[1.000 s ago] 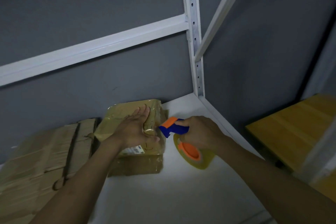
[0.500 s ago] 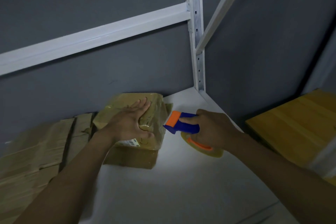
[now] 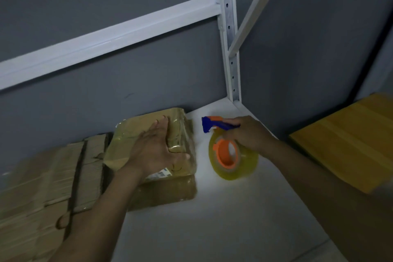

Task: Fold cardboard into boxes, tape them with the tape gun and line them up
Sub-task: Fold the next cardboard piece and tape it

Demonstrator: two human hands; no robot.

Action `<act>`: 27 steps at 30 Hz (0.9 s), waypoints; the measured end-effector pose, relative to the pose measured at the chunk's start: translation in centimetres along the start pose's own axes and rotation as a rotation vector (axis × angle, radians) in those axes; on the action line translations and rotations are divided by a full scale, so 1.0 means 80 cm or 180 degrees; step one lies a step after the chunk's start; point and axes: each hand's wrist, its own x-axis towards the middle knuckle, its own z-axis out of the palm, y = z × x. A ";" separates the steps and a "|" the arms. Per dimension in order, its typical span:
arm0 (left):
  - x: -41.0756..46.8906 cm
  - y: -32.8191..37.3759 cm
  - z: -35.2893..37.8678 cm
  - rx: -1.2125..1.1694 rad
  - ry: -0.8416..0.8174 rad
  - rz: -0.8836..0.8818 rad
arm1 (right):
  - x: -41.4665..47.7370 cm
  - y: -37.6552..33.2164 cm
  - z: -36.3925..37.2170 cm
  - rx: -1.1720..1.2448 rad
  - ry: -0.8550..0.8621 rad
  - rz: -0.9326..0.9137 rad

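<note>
— Where is the taped cardboard box [image 3: 131,134] now?
— On the white shelf [image 3: 212,219], near the grey wall. The left hand [image 3: 156,151] lies flat on its top, fingers straight, gripping nothing.
— And the tape gun [image 3: 212,125]?
— At three o'clock from the box, not touching it. The right hand [image 3: 248,134] curls around its blue handle. Flat cardboard [image 3: 42,187] lies at nine o'clock, just beside the box.

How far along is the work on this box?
Done: the box is closed, with shiny tape over its top. In hand: the left hand presses flat on it; the right hand grips the tape gun beside it, off the box. Left: lining it up with the blurred cardboard at its left.
</note>
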 end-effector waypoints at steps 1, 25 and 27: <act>-0.003 0.006 0.002 -0.0066 0.0080 -0.0122 | 0.007 0.007 0.001 0.0459 -0.0058 0.0123; -0.010 -0.014 0.001 0.0387 -0.0255 0.0367 | 0.011 -0.055 0.103 0.1132 -0.0898 -0.0237; -0.013 -0.016 0.002 0.0384 -0.0198 0.0382 | 0.015 -0.057 0.115 0.0968 -0.0938 -0.0316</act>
